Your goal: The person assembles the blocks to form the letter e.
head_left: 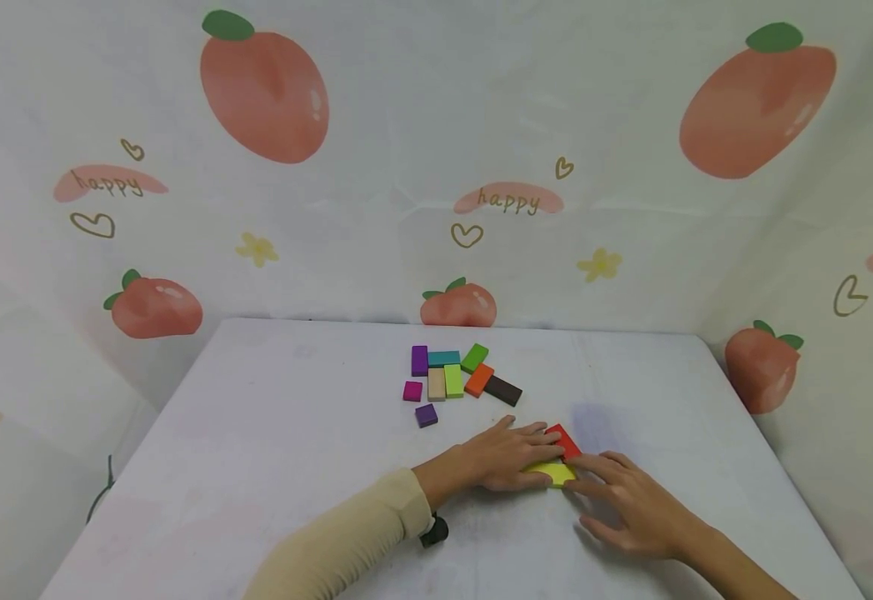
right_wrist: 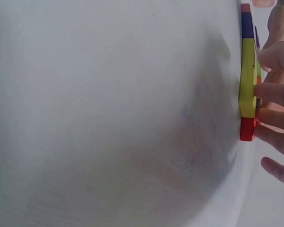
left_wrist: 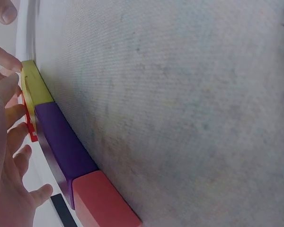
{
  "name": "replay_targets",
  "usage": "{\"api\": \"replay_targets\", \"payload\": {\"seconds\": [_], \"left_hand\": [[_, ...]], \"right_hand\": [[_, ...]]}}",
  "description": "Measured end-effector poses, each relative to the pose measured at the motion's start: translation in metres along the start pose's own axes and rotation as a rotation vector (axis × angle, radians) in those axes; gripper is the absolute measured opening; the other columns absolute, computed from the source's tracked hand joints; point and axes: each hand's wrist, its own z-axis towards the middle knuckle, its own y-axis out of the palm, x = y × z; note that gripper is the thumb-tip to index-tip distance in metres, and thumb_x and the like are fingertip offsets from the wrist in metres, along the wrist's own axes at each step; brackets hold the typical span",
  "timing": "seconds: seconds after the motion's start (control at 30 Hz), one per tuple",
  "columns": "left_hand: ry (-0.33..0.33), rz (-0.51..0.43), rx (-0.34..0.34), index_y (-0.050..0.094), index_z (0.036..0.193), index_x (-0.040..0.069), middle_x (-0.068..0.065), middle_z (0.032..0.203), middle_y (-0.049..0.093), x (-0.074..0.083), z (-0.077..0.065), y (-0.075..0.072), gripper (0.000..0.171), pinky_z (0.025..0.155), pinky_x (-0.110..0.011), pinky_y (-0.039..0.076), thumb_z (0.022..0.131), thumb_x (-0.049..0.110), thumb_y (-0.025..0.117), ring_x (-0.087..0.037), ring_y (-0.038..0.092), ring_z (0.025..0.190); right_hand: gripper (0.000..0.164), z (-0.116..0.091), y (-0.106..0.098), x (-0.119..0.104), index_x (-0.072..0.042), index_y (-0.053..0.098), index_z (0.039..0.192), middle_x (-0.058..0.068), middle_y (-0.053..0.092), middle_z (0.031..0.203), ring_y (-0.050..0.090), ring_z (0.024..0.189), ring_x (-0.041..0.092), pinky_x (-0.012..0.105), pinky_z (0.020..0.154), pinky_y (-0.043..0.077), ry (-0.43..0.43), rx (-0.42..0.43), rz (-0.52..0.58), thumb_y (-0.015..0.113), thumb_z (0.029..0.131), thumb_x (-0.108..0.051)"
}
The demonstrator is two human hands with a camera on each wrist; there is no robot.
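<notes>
The yellow block (head_left: 560, 475) is lying on the tabletop (head_left: 294, 425) between the purple block (left_wrist: 64, 139) and red block (head_left: 566, 440), probably light, stiff, smooth, likely suiting a side-edge hold. The left hand (head_left: 510, 454) and right hand (head_left: 635, 506) are framing it, fingers extended, apparently pinching nothing.

Yellow block (head_left: 554, 474), red block (head_left: 565, 442), peach-patterned white backdrop (head_left: 376, 167)

Yellow block (left_wrist: 36, 85) smooth, matt; tabletop (left_wrist: 189, 109) fine-ribbed, cloth-like; backdrop (head_left: 391, 100) creased cloth.
</notes>
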Motion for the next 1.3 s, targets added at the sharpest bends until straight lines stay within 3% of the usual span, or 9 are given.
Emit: {"api": "replay_targets", "payload": {"seconds": [0.13,0.4,0.87,1.07,1.3], "left_hand": [[0.002,-0.005,0.0,0.034,0.156,0.028,0.01,0.161,0.028,0.0,0.001,0.001,0.059,0.119,-0.05,0.02,0.103,0.052,0.042,-0.013,0.015,0.151],[-0.003,-0.013,-0.01,0.033,0.157,0.028,0.011,0.162,0.026,0.001,0.0,0.0,0.06,0.119,-0.05,0.019,0.103,0.052,0.042,-0.012,0.014,0.152],[-0.013,0.008,0.006,0.032,0.157,0.028,0.01,0.163,0.024,-0.001,0.0,-0.005,0.06,0.119,-0.047,0.021,0.103,0.053,0.04,-0.012,0.014,0.151],[-0.128,0.08,0.094,0.035,0.156,0.028,0.007,0.163,0.026,-0.017,-0.001,-0.013,0.057,0.118,-0.048,0.023,0.104,0.05,0.041,-0.014,0.02,0.151],[-0.282,0.027,0.173,0.04,0.154,0.024,0.002,0.161,0.032,-0.042,-0.01,-0.021,0.055,0.118,-0.054,0.021,0.103,0.046,0.046,-0.018,0.022,0.15]], "right_hand": [[0.043,-0.001,0.0,0.001,-0.026,0.075,0.113,0.003,0.064,0.129,0.061,0.109,0.022,0.048,0.088,0.05,0.013,-0.01,-0.001,0.085,0.072,-0.035],[0.041,0.001,0.001,0.002,-0.023,0.076,0.111,0.01,0.064,0.131,0.061,0.118,0.027,0.035,0.103,0.025,-0.014,-0.004,0.014,0.085,0.071,-0.032],[0.037,0.005,-0.003,0.002,-0.024,0.076,0.109,0.008,0.066,0.13,0.063,0.116,0.027,0.041,0.096,0.036,0.009,-0.042,0.019,0.084,0.074,-0.03],[0.034,0.007,-0.005,0.0,-0.024,0.076,0.109,0.007,0.067,0.128,0.063,0.116,0.027,0.051,0.09,0.049,0.035,-0.082,0.029,0.081,0.077,-0.033],[0.033,0.007,-0.004,0.0,-0.026,0.077,0.108,0.004,0.067,0.128,0.062,0.118,0.026,0.053,0.091,0.051,0.092,-0.127,0.031,0.081,0.077,-0.034]]}}
